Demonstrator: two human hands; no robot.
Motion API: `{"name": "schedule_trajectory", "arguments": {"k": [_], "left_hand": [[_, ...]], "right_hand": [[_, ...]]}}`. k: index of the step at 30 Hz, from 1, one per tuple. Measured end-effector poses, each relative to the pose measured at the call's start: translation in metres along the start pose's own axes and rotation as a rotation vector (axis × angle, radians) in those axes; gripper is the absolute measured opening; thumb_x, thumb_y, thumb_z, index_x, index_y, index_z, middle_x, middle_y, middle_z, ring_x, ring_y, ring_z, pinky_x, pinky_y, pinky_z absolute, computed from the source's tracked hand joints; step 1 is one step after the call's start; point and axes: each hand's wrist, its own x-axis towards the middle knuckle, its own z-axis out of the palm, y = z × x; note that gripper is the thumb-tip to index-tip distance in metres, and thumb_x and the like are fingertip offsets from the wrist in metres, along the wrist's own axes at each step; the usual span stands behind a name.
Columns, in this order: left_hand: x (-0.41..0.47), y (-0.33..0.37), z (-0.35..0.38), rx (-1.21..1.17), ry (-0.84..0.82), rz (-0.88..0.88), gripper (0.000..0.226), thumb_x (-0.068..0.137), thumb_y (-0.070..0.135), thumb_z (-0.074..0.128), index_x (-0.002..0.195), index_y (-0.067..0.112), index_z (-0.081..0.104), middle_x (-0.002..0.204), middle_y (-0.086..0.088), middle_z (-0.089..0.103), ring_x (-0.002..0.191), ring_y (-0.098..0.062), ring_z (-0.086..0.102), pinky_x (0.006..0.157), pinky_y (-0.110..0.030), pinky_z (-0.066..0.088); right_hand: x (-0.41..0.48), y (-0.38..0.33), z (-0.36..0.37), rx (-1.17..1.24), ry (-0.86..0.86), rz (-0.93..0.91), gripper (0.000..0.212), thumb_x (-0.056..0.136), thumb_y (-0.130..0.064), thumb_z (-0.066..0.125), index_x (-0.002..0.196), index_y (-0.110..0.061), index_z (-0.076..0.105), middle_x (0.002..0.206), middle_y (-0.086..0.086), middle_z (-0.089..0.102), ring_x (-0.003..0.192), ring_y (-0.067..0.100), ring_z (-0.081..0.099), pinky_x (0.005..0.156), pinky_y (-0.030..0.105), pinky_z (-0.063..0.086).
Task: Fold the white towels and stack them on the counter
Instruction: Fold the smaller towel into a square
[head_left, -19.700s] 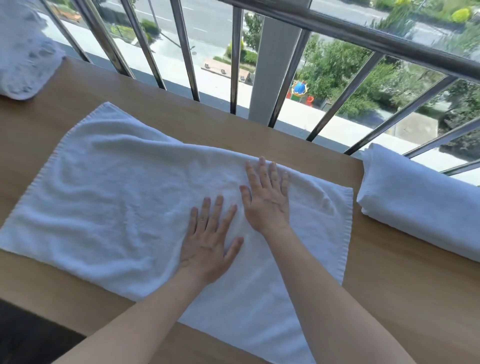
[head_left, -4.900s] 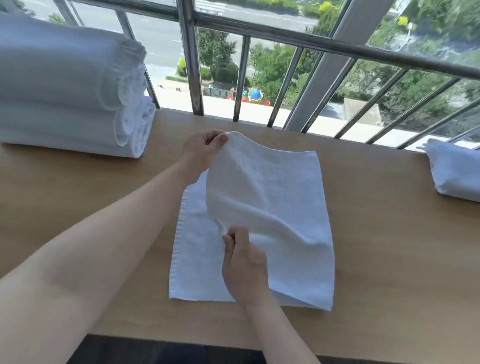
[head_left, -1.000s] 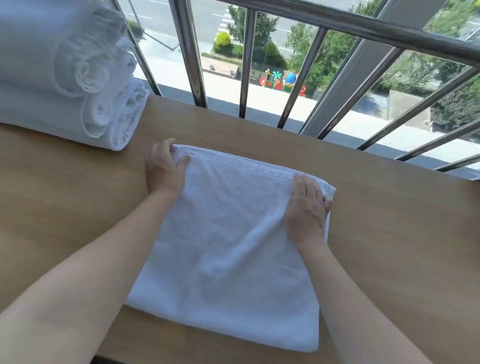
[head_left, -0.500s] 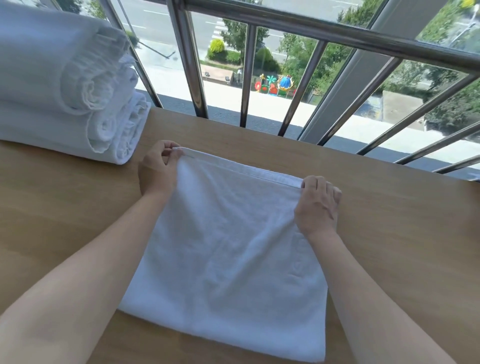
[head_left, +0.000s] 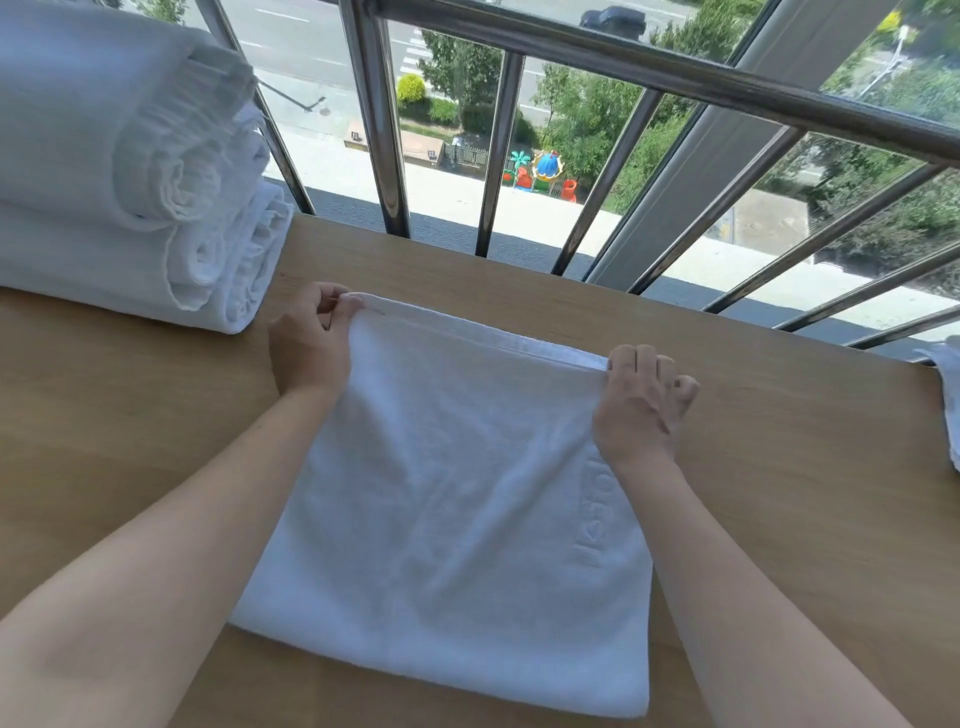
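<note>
Head: white towel (head_left: 457, 509), flat sq. fold

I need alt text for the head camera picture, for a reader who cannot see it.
The left hand and the right hand each pinch a far corner of a folded white towel lying on a wooden counter. A stack of folded towels sits at the far left; a metal railing runs behind.

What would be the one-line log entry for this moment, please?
phase: mid-fold | left hand: pinches far left corner of towel | right hand: grips far right corner | stack of towels: on counter, left side
</note>
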Motion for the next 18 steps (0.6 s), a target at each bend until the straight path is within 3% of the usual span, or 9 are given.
{"name": "schedule_trajectory", "arguments": {"k": [2, 6, 9, 14, 18], "left_hand": [[0.003, 0.002, 0.001, 0.018, 0.020, 0.043, 0.015, 0.093, 0.039, 0.066, 0.096, 0.024, 0.068, 0.082, 0.016, 0.064, 0.072, -0.001, 0.058, 0.068, -0.021, 0.042], [0.005, -0.006, 0.008, 0.094, -0.011, 0.055, 0.019, 0.095, 0.035, 0.065, 0.100, 0.017, 0.071, 0.091, 0.001, 0.072, 0.082, -0.020, 0.065, 0.074, -0.035, 0.050], [0.007, -0.009, 0.010, 0.117, -0.003, 0.049, 0.020, 0.096, 0.035, 0.063, 0.106, 0.018, 0.070, 0.097, 0.000, 0.072, 0.087, -0.024, 0.065, 0.075, -0.034, 0.047], [-0.036, 0.009, 0.008, 0.224, -0.010, 0.274, 0.029, 0.100, 0.024, 0.054, 0.125, 0.011, 0.062, 0.131, -0.006, 0.064, 0.122, -0.029, 0.057, 0.099, -0.039, 0.038], [-0.129, 0.017, 0.008, 0.311, -0.352, 0.449, 0.042, 0.101, 0.031, 0.041, 0.136, 0.014, 0.058, 0.151, -0.005, 0.048, 0.144, -0.024, 0.039, 0.113, -0.041, 0.030]], "right_hand": [[0.002, -0.001, 0.001, -0.001, 0.079, 0.008, 0.040, 0.068, 0.008, 0.043, 0.100, -0.012, 0.054, 0.100, 0.009, 0.051, 0.099, 0.031, 0.046, 0.081, 0.042, 0.024], [0.004, -0.005, 0.010, -0.023, 0.055, 0.034, 0.045, 0.066, 0.012, 0.046, 0.103, -0.010, 0.055, 0.103, 0.013, 0.048, 0.096, 0.031, 0.043, 0.076, 0.040, 0.022], [0.006, -0.006, 0.015, 0.012, 0.032, 0.054, 0.038, 0.076, 0.011, 0.046, 0.108, -0.009, 0.056, 0.104, 0.014, 0.051, 0.093, 0.033, 0.047, 0.076, 0.041, 0.030], [-0.003, -0.016, 0.010, 0.233, 0.076, 0.137, 0.035, 0.091, 0.001, 0.044, 0.124, -0.006, 0.054, 0.111, 0.016, 0.060, 0.105, 0.037, 0.053, 0.091, 0.041, 0.033], [-0.067, -0.048, -0.001, 0.369, 0.143, 0.040, 0.041, 0.091, -0.006, 0.049, 0.132, -0.006, 0.054, 0.128, 0.012, 0.058, 0.120, 0.035, 0.053, 0.101, 0.046, 0.036]]}}
